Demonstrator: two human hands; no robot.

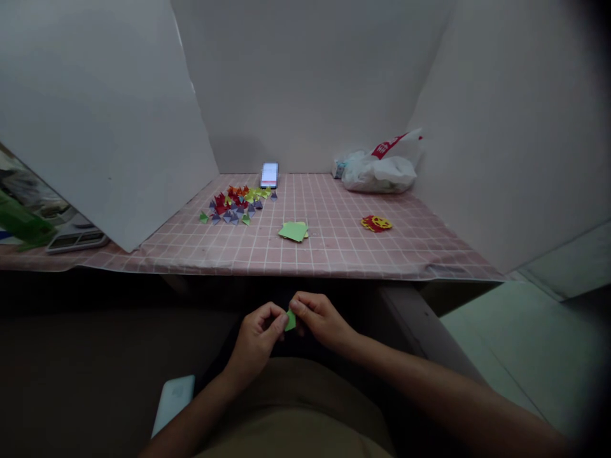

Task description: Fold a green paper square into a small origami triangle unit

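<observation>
A small piece of folded green paper (290,322) is held between both hands above my lap, below the table's front edge. My left hand (259,336) pinches its left side between thumb and fingers. From the other side, my right hand (321,319) grips its upper right part, and its fingers hide some of the paper. On the table beyond lies a stack of square paper sheets (294,231), light green on top. Left of the stack stand several small folded paper pieces (233,207) in red, orange, yellow, purple and green.
A phone with a lit screen (270,174) leans at the back of the pink checked table (334,251). Yellow and red cut-out shapes (377,223) lie at right, before a white plastic bag (382,172). White panels (105,114) enclose the table. A white device (174,397) rests at my left.
</observation>
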